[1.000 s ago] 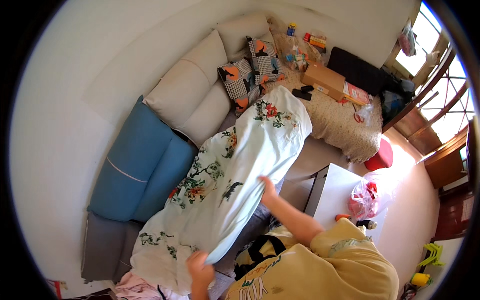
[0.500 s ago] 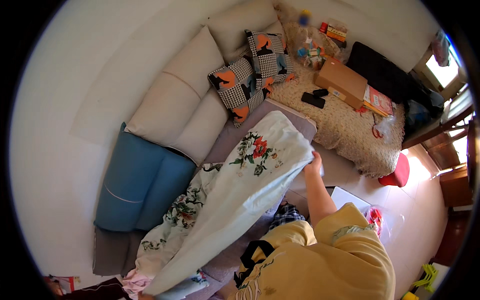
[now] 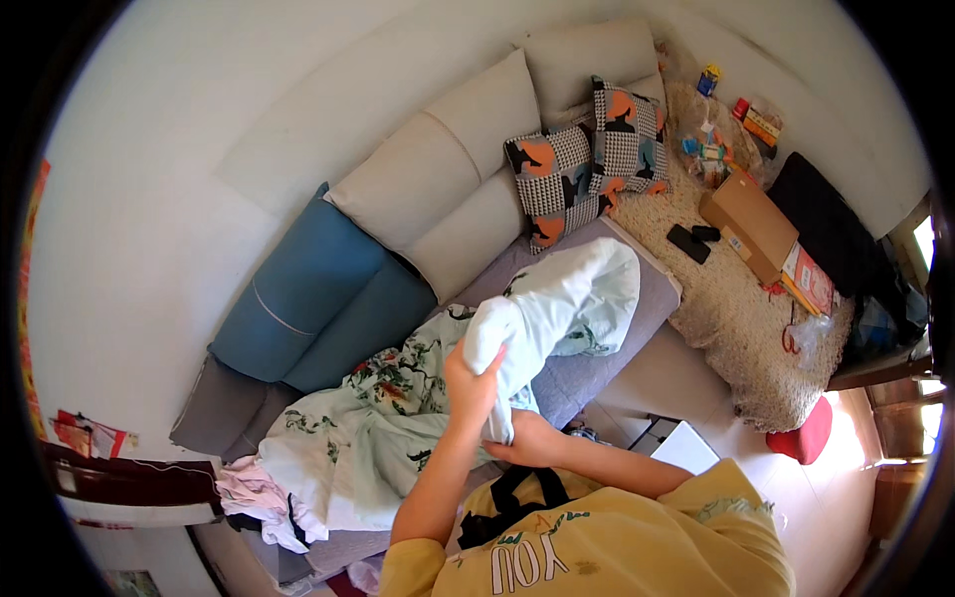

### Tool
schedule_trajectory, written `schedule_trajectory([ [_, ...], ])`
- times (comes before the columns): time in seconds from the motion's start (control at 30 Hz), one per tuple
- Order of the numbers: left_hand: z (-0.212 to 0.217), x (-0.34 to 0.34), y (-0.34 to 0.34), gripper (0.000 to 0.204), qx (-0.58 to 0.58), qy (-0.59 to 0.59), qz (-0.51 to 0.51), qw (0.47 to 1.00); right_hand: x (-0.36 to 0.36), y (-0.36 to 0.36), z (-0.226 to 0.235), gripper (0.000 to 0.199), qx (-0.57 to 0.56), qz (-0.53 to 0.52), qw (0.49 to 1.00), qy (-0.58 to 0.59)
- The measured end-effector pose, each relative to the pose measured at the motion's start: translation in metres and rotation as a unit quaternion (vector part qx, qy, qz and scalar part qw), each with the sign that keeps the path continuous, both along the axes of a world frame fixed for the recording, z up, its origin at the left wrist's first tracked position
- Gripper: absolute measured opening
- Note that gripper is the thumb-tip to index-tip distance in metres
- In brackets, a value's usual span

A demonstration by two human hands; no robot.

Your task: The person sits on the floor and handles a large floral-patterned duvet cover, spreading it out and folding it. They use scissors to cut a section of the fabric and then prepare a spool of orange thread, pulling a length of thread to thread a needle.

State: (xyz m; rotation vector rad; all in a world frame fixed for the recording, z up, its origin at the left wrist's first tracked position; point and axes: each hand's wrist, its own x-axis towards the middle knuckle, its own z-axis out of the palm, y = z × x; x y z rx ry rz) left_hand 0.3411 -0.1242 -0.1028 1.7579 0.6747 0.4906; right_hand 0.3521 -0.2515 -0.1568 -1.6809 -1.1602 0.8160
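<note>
A pale mint floral bed sheet (image 3: 572,289) is gathered between my hands over the sofa's seat. My left hand (image 3: 476,386) is wrapped round a bunched end of it, which sticks up above the fingers. Just below and to the right, my right hand (image 3: 525,438) grips a hanging fold of the same cloth. From my hands, one loose length runs up and right across the grey-mauve seat (image 3: 587,383). The rest lies crumpled to the left, its red flowers and green leaves showing, beside a pink cloth (image 3: 251,490).
Along the wall stand beige back cushions (image 3: 438,139), a blue one (image 3: 298,284) and patterned pillows (image 3: 552,179). At right, a fluffy beige cover (image 3: 686,308) bears a cardboard box (image 3: 753,227) and a phone (image 3: 688,244). A red stool (image 3: 801,433) and a white box (image 3: 684,448) are on the floor.
My left hand has come from the lower left edge to the middle, and my right hand has drawn back toward it. The stretched sheet is now bunched. The view has shifted left.
</note>
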Motion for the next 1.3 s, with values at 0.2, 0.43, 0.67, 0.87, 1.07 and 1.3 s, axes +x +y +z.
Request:
schedule_trajectory([
  [0.2, 0.016, -0.042, 0.012, 0.045, -0.286, -0.136, -0.059, 0.947, 0.066, -0.036, 0.058, 0.022, 0.143, -0.154, 0.974, 0.089],
  [0.43, 0.034, -0.076, 0.007, 0.032, -0.255, -0.208, -0.071, 0.942, 0.082, -0.028, 0.094, 0.041, 0.169, -0.033, 0.96, -0.219],
  [0.67, 0.142, -0.225, 0.089, 0.029, 0.18, -0.18, 0.275, 0.927, 0.095, -0.021, -0.06, 0.023, -0.007, -0.285, 0.926, -0.247],
  [0.87, 0.187, -0.312, 0.139, 0.043, 0.198, -0.18, 0.382, 0.885, 0.098, -0.049, -0.121, 0.021, -0.149, -0.38, 0.878, -0.25],
  [1.07, 0.256, -0.366, 0.187, 0.057, 0.192, -0.147, 0.45, 0.86, 0.145, -0.041, -0.11, 0.022, -0.222, -0.138, 0.893, -0.365],
  [1.3, 0.339, -0.446, 0.281, 0.073, 0.128, -0.243, 0.475, 0.836, 0.249, 0.03, 0.102, 0.013, -0.141, -0.17, 0.827, -0.517],
])
